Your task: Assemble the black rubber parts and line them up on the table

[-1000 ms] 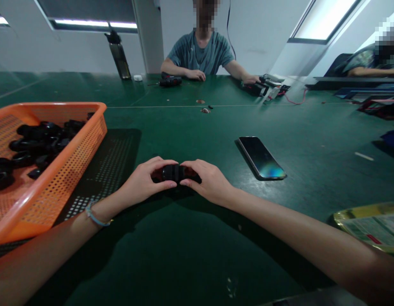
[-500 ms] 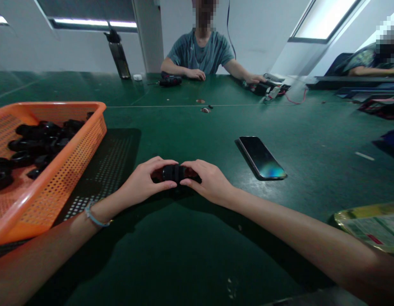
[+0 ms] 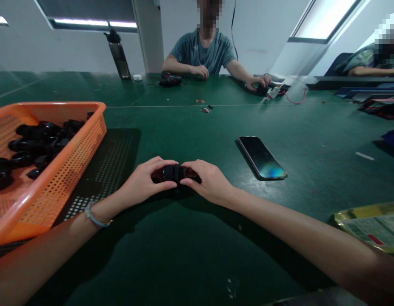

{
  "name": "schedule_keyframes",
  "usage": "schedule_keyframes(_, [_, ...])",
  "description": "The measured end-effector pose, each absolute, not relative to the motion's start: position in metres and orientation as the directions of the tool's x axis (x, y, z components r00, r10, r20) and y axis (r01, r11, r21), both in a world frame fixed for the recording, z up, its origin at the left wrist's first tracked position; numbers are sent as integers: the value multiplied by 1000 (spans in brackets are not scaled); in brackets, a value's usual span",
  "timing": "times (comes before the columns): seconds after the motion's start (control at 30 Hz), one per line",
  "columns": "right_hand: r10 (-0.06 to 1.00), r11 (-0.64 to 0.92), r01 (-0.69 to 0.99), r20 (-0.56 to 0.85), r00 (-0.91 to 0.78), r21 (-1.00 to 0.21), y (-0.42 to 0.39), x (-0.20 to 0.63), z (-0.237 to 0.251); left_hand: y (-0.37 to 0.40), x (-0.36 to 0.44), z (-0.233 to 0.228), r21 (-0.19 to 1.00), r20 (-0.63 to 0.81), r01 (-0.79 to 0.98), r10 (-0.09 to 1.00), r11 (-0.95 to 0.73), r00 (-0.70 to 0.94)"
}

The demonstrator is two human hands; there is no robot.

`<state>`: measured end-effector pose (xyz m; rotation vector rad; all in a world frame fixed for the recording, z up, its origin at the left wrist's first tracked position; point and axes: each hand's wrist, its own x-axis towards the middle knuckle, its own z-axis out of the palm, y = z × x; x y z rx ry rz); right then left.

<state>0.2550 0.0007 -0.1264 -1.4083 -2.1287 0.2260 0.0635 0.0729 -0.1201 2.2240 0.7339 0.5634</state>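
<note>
Both my hands grip one short black cylindrical part (image 3: pixel 174 173) low over the green table (image 3: pixel 197 246). My left hand (image 3: pixel 152 176) is closed round its left end, thumb in front and fingers behind. Round the right end, my right hand (image 3: pixel 207 180) is closed the same way, and the two thumbs nearly meet at the middle. The part has a ridged ring near its centre; its ends are hidden in my palms, and I cannot tell its exact kind. To the left, an orange basket (image 3: pixel 78 159) holds several similar black parts (image 3: pixel 37 140).
A phone (image 3: pixel 262 158) lies right of my hands, with a yellow-green packet (image 3: pixel 372 227) nearer the right edge. Across the table sit a person (image 3: pixel 203 55), a power drill (image 3: pixel 169 80), a bottle (image 3: pixel 119 55) and a wired device (image 3: pixel 273 90). Another person (image 3: pixel 363 63) is at far right.
My hands and the black part stay in place. The person opposite has shifted slightly right, and their hand on the wired device has moved and curled.
</note>
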Motion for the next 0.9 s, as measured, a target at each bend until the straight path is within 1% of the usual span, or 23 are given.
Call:
schedule_keyframes(0.37, [889, 428, 792, 358, -284, -435, 2, 255, -126, 73, 64, -117, 724, 172, 349, 645, -595, 744])
schedule_keyframes(0.67, [893, 423, 792, 354, -279, -441, 0, 255, -123, 73, 64, -118, 742, 159, 349, 657, -572, 737])
schedule_keyframes(0.9, [832, 507, 740, 475, -285, -443, -2, 256, -128, 75, 64, -118, 817, 115, 313, 668, -485, 736])
